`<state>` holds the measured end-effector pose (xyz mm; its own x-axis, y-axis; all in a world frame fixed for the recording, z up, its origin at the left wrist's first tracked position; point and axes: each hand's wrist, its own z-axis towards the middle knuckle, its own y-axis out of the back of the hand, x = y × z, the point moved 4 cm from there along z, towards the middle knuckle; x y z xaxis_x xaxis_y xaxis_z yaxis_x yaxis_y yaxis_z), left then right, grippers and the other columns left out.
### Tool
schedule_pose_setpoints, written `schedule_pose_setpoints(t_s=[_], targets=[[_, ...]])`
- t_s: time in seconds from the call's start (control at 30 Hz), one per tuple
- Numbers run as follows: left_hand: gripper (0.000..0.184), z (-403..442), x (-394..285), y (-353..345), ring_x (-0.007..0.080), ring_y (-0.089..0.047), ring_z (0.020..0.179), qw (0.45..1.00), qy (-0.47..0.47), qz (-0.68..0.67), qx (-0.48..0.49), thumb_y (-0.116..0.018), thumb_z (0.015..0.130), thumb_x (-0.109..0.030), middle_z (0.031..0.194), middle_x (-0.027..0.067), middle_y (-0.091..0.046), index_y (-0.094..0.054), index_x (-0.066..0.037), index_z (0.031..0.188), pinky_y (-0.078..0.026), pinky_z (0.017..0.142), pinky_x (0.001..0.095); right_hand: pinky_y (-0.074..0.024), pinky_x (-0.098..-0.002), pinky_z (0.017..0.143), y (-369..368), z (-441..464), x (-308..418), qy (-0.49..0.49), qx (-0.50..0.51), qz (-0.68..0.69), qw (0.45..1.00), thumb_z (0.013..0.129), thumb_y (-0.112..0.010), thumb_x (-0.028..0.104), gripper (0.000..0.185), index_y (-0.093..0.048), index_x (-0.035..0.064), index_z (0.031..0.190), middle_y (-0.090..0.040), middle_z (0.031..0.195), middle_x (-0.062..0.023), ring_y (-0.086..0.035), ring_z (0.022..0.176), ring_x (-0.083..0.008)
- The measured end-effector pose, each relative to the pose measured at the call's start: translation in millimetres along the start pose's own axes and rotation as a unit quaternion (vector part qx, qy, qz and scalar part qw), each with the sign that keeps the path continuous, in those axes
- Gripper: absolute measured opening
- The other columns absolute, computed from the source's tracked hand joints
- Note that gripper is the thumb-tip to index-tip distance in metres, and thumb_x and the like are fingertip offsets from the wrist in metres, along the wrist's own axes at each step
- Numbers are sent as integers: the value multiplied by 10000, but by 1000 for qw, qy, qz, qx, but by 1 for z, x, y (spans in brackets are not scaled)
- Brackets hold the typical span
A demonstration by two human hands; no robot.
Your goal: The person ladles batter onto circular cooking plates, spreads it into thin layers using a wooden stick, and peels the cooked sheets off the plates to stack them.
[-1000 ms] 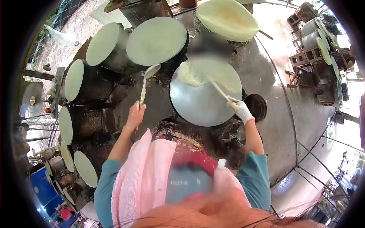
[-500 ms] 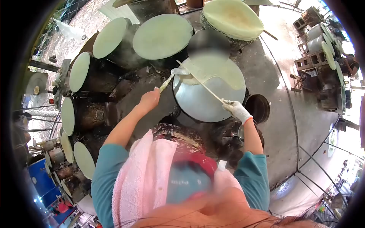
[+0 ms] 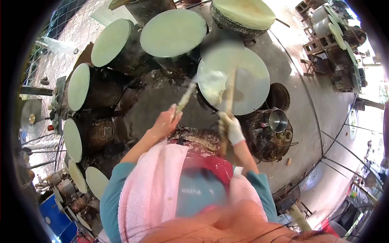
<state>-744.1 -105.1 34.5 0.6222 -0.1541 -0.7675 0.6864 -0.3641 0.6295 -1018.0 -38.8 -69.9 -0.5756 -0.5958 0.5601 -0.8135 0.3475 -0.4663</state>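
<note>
In front of me is a round metal griddle (image 3: 251, 91), partly covered by a pale, wet batter layer (image 3: 212, 83). The layer is bunched and glossy on the left, and bare metal shows at the lower right. My bare left hand (image 3: 165, 123) is closed around the handle of a short tool (image 3: 186, 97); its blurred head reaches the griddle's left rim, and its exact kind is unclear. In a whitish work glove, my right hand (image 3: 231, 127) grips a long wooden stick (image 3: 231, 87) that points away from me over the griddle. Motion blurs the stick.
More drum stoves with round pale-topped plates curve around the left and back, including a plate (image 3: 174, 32) and a raised one (image 3: 245, 14). Right of the griddle are a metal pot (image 3: 278, 120) and a dark bucket (image 3: 278, 97). A hose (image 3: 306, 93) crosses the concrete floor.
The stick has swung from a diagonal across the griddle to nearly straight ahead, and my right hand has moved left and nearer me. The batter on the left is now bunched. The view has shifted.
</note>
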Motion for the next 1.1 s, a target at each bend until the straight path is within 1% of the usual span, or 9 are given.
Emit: schedule_pose_setpoints(t_s=[0.1,0.2,0.33,0.5,0.63,0.67,0.73,1.0,1.1], targets=[[203,-5,12,48,169,-514,525,992,2,-55,-111,-560,932,-177,603,126,-529,-546,13,1003,-411,502,328,-415,-269,394,-84,63,-28,18,-64,-48,997,907,-616,376,237,-591,160,1002,-546,650,16,-516,477,-119],[170,-16,41,74,136,-483,561,988,24,-105,-110,-544,924,-154,617,81,-508,-547,15,929,-399,527,294,-374,-283,361,-120,105,-54,53,-152,-67,985,918,-584,383,272,-576,112,947,-523,609,5,-479,420,-127],[156,-44,87,89,141,-491,568,992,-19,-28,-118,-537,914,-141,624,87,-510,-548,12,889,-407,539,305,-370,-301,492,-73,101,-76,150,-345,-126,918,905,-569,376,299,-630,84,903,-511,608,5,-454,523,-102],[141,-71,101,97,177,-500,553,981,83,-134,-116,-541,904,-127,629,93,-517,-550,10,872,-418,544,324,-312,-303,313,-45,34,-53,107,-355,28,928,944,-496,411,303,-532,150,793,-463,538,4,-388,349,-127],[137,-86,98,95,193,-508,550,980,68,-111,-148,-535,904,-116,629,102,-522,-550,14,862,-415,535,330,-396,-350,380,-57,36,-60,122,-254,-90,955,956,-477,414,347,-582,101,849,-533,571,-63,-500,426,-186],[139,-88,96,93,194,-510,551,980,71,-105,-153,-534,904,-116,629,105,-523,-551,15,859,-415,534,331,-495,-418,557,-56,35,-55,192,-285,-378,860,947,-487,393,367,-612,50,921,-629,687,-163,-632,619,-293],[146,-92,85,90,213,-515,550,977,85,-103,-167,-537,904,-120,631,114,-530,-554,18,858,-418,536,340,-495,-464,727,-26,40,-57,179,-371,-533,739,938,-486,390,391,-626,27,977,-658,848,-235,-650,835,-377],[174,-110,55,55,230,-526,570,976,-15,27,-216,-544,909,-132,659,147,-541,-564,37,875,-421,542,345,-497,-452,720,26,4,-23,112,-271,-249,923,920,-492,355,397,-620,-9,1012,-658,855,-256,-641,858,-400],[180,-113,41,41,204,-522,570,975,26,2,-223,-542,914,-137,662,134,-535,-564,38,878,-414,533,335,-484,-517,769,45,1,-44,152,-274,-567,762,913,-491,394,350,-618,83,1011,-652,886,-253,-617,895,-446]])
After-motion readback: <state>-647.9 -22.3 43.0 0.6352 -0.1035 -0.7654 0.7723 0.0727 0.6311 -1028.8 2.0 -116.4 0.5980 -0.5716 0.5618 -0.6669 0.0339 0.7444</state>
